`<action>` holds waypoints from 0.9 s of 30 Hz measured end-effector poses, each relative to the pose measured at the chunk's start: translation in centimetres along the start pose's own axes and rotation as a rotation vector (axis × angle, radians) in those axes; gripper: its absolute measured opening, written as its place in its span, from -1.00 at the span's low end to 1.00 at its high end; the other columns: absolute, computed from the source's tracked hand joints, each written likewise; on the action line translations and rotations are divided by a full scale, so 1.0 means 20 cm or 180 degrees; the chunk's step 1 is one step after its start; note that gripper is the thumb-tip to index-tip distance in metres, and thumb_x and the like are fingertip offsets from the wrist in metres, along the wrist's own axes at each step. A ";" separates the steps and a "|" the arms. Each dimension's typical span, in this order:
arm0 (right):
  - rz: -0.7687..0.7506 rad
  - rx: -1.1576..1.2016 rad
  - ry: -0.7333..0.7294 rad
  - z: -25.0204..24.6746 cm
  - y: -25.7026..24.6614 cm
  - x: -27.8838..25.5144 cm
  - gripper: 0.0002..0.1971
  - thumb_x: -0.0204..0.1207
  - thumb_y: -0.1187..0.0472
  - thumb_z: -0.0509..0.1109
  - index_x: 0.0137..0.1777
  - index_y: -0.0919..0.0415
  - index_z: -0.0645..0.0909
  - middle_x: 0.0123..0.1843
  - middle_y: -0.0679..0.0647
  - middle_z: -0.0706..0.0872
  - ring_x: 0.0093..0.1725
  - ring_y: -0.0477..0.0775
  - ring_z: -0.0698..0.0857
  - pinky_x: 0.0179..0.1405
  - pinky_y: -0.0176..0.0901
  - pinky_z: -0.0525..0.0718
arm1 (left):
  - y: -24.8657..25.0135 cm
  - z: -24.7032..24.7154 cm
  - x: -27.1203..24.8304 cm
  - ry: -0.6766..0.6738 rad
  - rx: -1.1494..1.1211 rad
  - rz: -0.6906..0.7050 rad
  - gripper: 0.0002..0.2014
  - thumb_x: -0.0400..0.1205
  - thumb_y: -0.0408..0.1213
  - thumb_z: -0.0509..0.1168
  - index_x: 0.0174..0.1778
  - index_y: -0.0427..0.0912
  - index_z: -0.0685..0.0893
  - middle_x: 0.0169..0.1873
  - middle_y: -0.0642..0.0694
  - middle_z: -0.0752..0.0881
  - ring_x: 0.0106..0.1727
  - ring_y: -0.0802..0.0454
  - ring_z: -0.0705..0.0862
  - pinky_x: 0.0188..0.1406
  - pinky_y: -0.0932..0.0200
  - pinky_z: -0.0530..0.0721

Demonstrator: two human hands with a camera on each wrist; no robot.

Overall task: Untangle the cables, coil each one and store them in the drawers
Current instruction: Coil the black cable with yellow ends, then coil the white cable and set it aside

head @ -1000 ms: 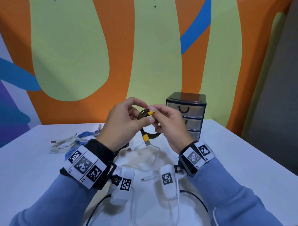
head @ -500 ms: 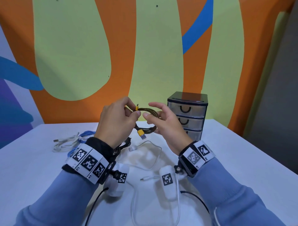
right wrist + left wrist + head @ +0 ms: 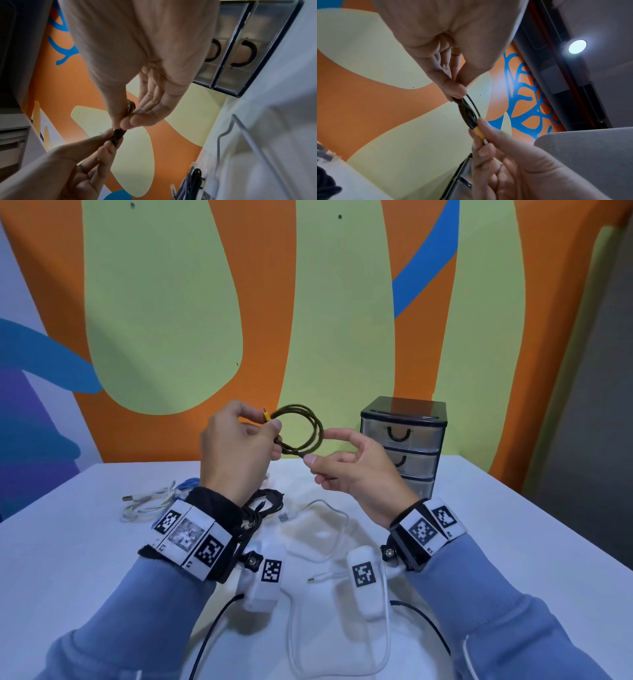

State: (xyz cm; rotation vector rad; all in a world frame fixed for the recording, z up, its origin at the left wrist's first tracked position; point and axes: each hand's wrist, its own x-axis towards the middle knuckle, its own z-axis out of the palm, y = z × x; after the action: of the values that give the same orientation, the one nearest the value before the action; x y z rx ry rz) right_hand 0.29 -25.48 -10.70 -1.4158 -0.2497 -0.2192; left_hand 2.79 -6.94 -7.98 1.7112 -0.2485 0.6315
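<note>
The braided cable (image 3: pixel 301 429), coiled, hangs in the air pinched between left hand (image 3: pixel 236 453) and right hand (image 3: pixel 356 467), drawers (image 3: pixel 404 440) just behind, loose cables (image 3: pixel 154 501) on the table (image 3: pixel 513 542) beneath.
</note>
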 end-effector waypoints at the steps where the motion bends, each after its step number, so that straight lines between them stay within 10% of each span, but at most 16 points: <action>1: -0.0038 -0.0022 -0.0009 0.00 0.00 0.00 -0.46 0.49 0.37 0.68 0.43 0.23 0.59 -0.21 0.31 0.77 -0.31 0.12 0.77 -0.16 -0.10 0.78 | 0.00 0.00 0.00 0.0058 0.0006 0.0026 -0.85 0.69 -0.26 0.52 -0.01 -0.10 0.65 -0.35 -0.10 0.87 -0.35 -0.02 0.88 0.00 -0.25 0.88; 10: 0.0742 -0.2293 -0.0072 -0.10 0.03 0.03 -0.31 0.58 -0.51 0.27 0.25 0.11 0.77 0.06 0.02 0.81 0.06 0.05 0.79 0.09 -0.05 0.72 | -0.14 0.00 0.11 -0.0235 0.0867 0.0110 -0.84 0.68 -0.19 0.51 -0.08 0.02 0.62 -0.38 -0.02 0.85 -0.19 -0.11 0.86 0.01 -0.22 0.84; 16: 0.1347 -0.3271 -0.0547 -0.19 0.10 0.05 -0.77 0.49 0.12 0.66 -0.05 0.31 0.88 -0.19 0.16 0.91 -0.34 0.01 0.69 -0.26 -0.19 0.67 | -0.21 0.11 0.26 -0.0969 0.2346 -0.0069 -0.84 0.69 -0.23 0.48 -0.10 -0.03 0.60 -0.17 -0.12 0.80 -0.05 -0.20 0.81 0.05 -0.15 0.83; 20: 0.1276 -0.2257 -0.0240 -0.20 0.11 0.07 -0.80 0.61 0.23 0.57 -0.12 0.40 0.80 -0.29 0.19 0.85 -0.38 0.09 0.70 -0.23 -0.06 0.81 | -0.27 0.21 0.37 -0.1155 0.2833 -0.0252 -0.88 0.66 -0.33 0.44 -0.17 -0.23 0.69 -0.19 -0.26 0.86 -0.08 -0.28 0.86 -0.12 -0.07 0.83; 27: 0.0654 -0.0823 0.0245 -0.21 0.06 0.07 -0.83 0.59 0.25 0.60 -0.02 0.40 0.80 -0.51 -0.03 0.52 -0.54 -0.03 0.43 -0.51 -0.24 0.43 | -0.30 0.29 0.41 -0.1540 0.3174 -0.0585 -0.75 0.69 -0.32 0.41 -0.32 -0.25 0.67 -0.34 -0.15 0.78 -0.25 -0.16 0.81 -0.40 0.18 0.58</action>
State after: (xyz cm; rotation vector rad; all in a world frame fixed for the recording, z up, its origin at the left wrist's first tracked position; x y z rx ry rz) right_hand 2.19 -29.57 -11.93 -1.6734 -0.0109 -0.1395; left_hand 14.04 -9.62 -9.31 2.8093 -0.1037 0.1696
